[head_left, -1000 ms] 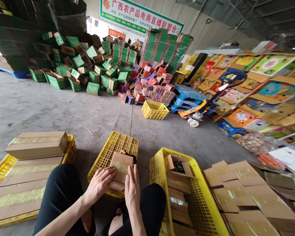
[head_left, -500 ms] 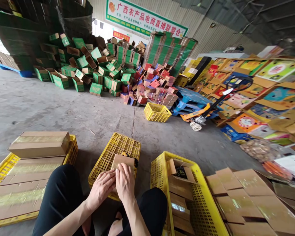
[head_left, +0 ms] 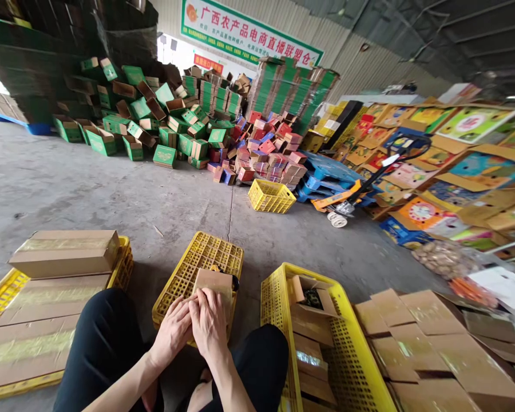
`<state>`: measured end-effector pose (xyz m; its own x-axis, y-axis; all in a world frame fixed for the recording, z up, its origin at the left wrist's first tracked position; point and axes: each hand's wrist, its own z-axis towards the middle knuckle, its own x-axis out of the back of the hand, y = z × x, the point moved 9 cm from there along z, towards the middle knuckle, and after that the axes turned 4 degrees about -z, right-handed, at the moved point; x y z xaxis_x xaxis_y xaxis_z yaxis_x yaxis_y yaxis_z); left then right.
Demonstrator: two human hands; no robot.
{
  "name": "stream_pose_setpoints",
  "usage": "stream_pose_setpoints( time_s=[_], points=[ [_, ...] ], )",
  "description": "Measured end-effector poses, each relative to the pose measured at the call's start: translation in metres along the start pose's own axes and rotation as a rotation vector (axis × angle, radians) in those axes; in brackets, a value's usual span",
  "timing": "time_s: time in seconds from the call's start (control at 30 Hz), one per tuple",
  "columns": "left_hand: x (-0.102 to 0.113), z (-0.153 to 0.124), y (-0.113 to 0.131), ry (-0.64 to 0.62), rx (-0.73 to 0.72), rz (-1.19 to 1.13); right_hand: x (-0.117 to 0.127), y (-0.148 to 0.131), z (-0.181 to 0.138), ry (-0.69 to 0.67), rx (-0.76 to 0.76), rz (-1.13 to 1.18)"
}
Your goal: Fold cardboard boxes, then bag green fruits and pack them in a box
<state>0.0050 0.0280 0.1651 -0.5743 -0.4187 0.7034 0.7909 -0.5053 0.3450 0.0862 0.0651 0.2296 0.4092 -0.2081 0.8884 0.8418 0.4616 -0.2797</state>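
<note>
A small brown cardboard box (head_left: pixel 218 279) lies on an upturned yellow plastic crate (head_left: pixel 199 252) between my knees. My left hand (head_left: pixel 174 326) rests on the near left part of the box, fingers stretched out and together. Beside it, partly overlapping its fingertips, my right hand (head_left: pixel 208 320) lies flat over the top of the box. Both hands press on the cardboard and cover much of it. Just behind the box's right side sits a black and yellow object (head_left: pixel 235 282), mostly hidden, of a kind I cannot make out.
Taped long boxes (head_left: pixel 66 252) fill a yellow crate at left. At right, another yellow crate (head_left: pixel 347 343) holds small boxes, one with open flaps. Flattened-looking cardboard boxes (head_left: pixel 429 343) lie beyond it. Farther off are a yellow basket (head_left: pixel 271 197), a pallet jack (head_left: pixel 343 200) and heaped green boxes (head_left: pixel 165 154).
My right hand has slid left and toward me across the top of the box, uncovering more of its surface. The view has shifted slightly.
</note>
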Motion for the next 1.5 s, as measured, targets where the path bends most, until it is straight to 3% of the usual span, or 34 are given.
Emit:
stream_pose_setpoints(
  time_s=[0.2, 0.4, 0.6, 0.73, 0.87, 1.1, 1.27, 1.37, 1.5],
  points=[
    [0.012, 0.010, 0.005, -0.084, -0.011, 0.035, 0.006, 0.036, 0.009, 0.113, -0.030, -0.135],
    [0.010, 0.027, 0.013, -0.083, 0.074, 0.004, 0.000, 0.083, -0.017, 0.172, -0.101, -0.150],
    [-0.018, 0.049, 0.011, -0.257, 0.002, -0.060, -0.021, 0.090, -0.034, 0.178, -0.121, -0.002],
    [-0.028, 0.047, 0.006, -0.332, -0.019, -0.086, -0.011, 0.104, -0.052, 0.256, -0.174, 0.136],
    [-0.036, 0.042, 0.004, -0.375, 0.051, -0.074, -0.001, 0.106, -0.068, 0.248, -0.181, 0.227],
    [-0.042, 0.045, 0.001, -0.385, 0.101, -0.117, 0.009, 0.123, -0.046, 0.290, -0.291, 0.333],
    [-0.042, 0.043, -0.002, -0.398, 0.100, -0.113, 0.003, 0.138, -0.025, 0.197, -0.350, 0.456],
    [-0.042, 0.041, 0.001, -0.389, 0.077, -0.059, -0.001, 0.136, -0.032, 0.150, -0.358, 0.471],
    [-0.042, 0.040, 0.004, -0.329, 0.045, 0.010, -0.001, 0.113, -0.059, 0.181, -0.277, 0.290]
  ],
)
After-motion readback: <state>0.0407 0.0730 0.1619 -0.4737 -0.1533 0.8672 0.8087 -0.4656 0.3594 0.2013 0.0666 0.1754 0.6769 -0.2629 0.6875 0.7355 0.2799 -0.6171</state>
